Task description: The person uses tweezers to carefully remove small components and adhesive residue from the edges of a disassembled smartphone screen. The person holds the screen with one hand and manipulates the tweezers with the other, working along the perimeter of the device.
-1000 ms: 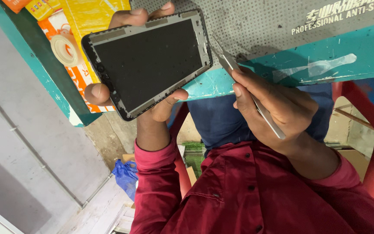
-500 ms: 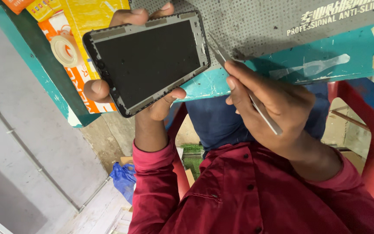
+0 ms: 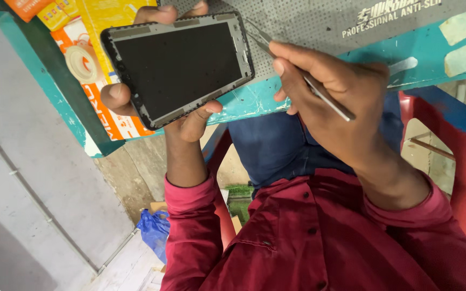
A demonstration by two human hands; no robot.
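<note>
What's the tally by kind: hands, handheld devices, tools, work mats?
Hands: 2, left hand and right hand
Tablet: 1, in the left hand
Tweezers: 1, in the right hand
Grey mat: 1, on the teal table
Total: 5

The person wears a dark red shirt (image 3: 319,242) with long sleeves and a row of small dark buttons down the front. A stitched seam runs across the chest. The cuffs end at the wrists, and both the left hand (image 3: 190,116) and the right hand (image 3: 335,91) are bare. Below the shirt there are blue trousers (image 3: 276,145).
</note>
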